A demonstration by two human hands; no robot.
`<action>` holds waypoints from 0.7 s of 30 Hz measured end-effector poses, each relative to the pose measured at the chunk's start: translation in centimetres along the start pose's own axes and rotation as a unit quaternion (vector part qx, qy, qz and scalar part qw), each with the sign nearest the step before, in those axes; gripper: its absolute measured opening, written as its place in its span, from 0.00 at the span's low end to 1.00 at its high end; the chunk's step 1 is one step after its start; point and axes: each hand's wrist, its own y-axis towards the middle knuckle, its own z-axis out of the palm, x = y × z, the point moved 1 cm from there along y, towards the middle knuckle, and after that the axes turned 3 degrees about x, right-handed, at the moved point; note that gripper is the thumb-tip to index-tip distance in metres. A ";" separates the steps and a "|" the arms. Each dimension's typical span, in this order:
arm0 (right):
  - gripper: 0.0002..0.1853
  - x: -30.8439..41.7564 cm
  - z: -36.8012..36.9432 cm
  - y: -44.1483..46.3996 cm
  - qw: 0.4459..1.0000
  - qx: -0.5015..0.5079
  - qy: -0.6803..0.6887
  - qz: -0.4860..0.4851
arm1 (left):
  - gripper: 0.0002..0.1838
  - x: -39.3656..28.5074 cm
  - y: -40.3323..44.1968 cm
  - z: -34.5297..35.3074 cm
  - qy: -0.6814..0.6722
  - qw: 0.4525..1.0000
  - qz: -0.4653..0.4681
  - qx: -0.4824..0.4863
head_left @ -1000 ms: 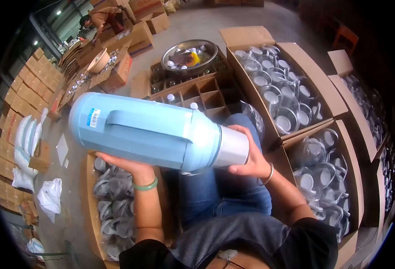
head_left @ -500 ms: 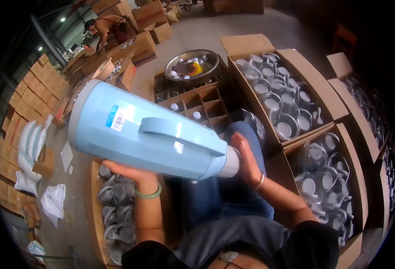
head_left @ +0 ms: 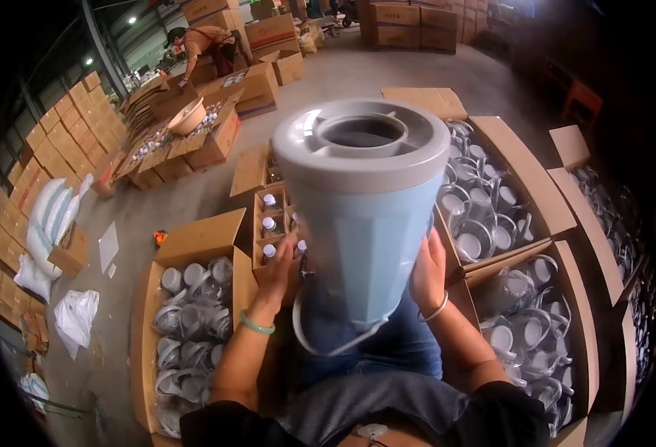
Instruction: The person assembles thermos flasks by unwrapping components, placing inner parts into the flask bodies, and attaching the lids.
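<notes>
A light blue thermos flask (head_left: 365, 231) stands upside down between my hands, over my lap. Its grey base (head_left: 358, 167) faces up, with a dark round hole in the middle. A thin pale carrying handle (head_left: 335, 350) hangs from its lower end. My left hand (head_left: 277, 270), below a green bangle, presses against the left side. My right hand (head_left: 428, 272), with a silver bracelet at the wrist, curves round the opposite side; its fingertips are partly hidden by the flask.
Cartons of plastic-wrapped grey-lidded parts stand at left (head_left: 186, 320) and right (head_left: 525, 328). Ahead is a divided carton of white-capped glass pieces (head_left: 268, 223). Further off, a person (head_left: 205, 45) bends over boxes near a pinkish basin (head_left: 187, 118). White sacks (head_left: 48, 216) lie left.
The flask has turned from lying sideways to upside down, its base swinging up toward me. My left hand has moved from under its body to its side; its carrying handle now dangles.
</notes>
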 end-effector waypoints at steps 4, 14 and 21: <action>0.16 -4.1 -2.3 0.1 0.999 0.001 -0.036 0.038 | 0.34 0.5 -4.1 -1.4 -0.021 0.958 -0.241 0.154; 0.19 -10.5 -1.5 1.2 0.947 0.280 -0.069 0.142 | 0.60 -8.9 -3.0 -0.8 0.583 0.594 0.553 -0.037; 0.28 -9.2 -4.5 2.9 0.873 0.412 -0.261 0.014 | 0.50 -9.2 6.3 0.1 0.230 0.876 0.399 0.139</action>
